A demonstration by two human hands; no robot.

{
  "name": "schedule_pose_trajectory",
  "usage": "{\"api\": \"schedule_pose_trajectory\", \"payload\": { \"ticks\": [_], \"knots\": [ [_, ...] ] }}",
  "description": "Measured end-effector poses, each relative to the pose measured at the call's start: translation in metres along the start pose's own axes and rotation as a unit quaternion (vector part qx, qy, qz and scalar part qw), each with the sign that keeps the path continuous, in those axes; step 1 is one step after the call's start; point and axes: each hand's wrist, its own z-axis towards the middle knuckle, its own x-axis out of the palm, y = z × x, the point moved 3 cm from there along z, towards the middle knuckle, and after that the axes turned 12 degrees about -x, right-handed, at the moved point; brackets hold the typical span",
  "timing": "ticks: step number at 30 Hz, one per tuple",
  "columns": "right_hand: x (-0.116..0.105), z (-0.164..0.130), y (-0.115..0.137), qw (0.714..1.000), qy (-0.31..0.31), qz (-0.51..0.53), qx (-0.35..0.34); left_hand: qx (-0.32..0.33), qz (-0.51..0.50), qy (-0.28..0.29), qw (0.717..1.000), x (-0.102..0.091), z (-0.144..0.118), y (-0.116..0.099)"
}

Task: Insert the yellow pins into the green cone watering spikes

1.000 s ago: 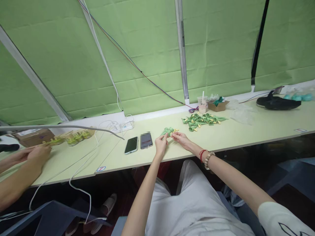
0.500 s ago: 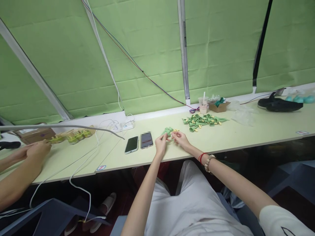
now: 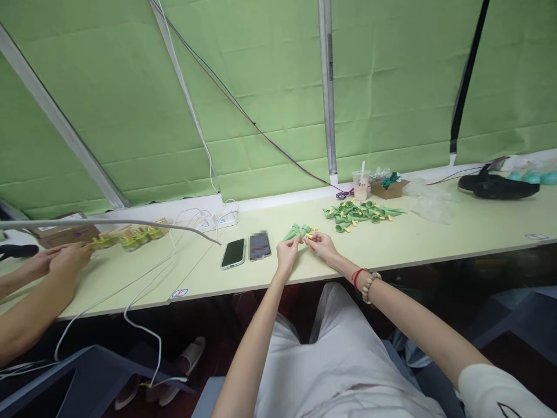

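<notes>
Both hands pinch green pieces at fingertips.

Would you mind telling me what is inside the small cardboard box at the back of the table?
The cardboard box is open, with dark green pieces sticking out above its rim. Its walls hide whatever lies deeper inside.

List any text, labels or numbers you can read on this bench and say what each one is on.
Nothing here reads clearly.
Sticker at the table's front edge: red and blue mark, too small to read.
Sticker near the right edge: too small.
Cardboard box label: too small to read.
Drink cup: print too small.
Right phone's screen: blurred.
Left phone: dark, no text.
</notes>
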Motion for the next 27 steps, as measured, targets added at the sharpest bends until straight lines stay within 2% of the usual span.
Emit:
{"api": "schedule_pose_trajectory", "payload": {
  "ticks": [3, 6, 11, 13, 20, 24, 27],
  "knots": [
    [0.0, -0.002, 0.002, 0.998, -0.022, -0.031, -0.04, -0.016, 0.025, -0.011, 1.0, -0.002, 0.001, 0.003],
    [0.002, -0.004, 0.006, 0.997, -0.01, -0.043, -0.057, -0.021, 0.021, -0.022, 0.999, -0.004, 0.002, 0.003],
    [0.008, -0.003, 0.005, 0.996, 0.052, 0.034, 0.065, 0.024, -0.018, -0.011, 1.0, -0.004, 0.002, -0.002],
    [0.008, -0.001, 0.005, 0.991, 0.07, 0.068, 0.088, 0.025, -0.028, 0.007, 0.999, -0.003, 0.002, -0.002],
    [-0.001, 0.004, 0.002, 0.988, 0.052, 0.104, 0.099, 0.021, -0.011, 0.035, 0.999, 0.0, 0.0, -0.005],
    [-0.005, 0.004, 0.001, 0.992, 0.038, 0.088, 0.082, -0.008, -0.01, 0.047, 0.999, 0.002, 0.0, -0.002],
    [-0.005, 0.001, 0.003, 0.997, 0.016, 0.056, 0.058, -0.014, 0.01, 0.031, 0.999, 0.001, 0.001, 0.001]
  ]
}}
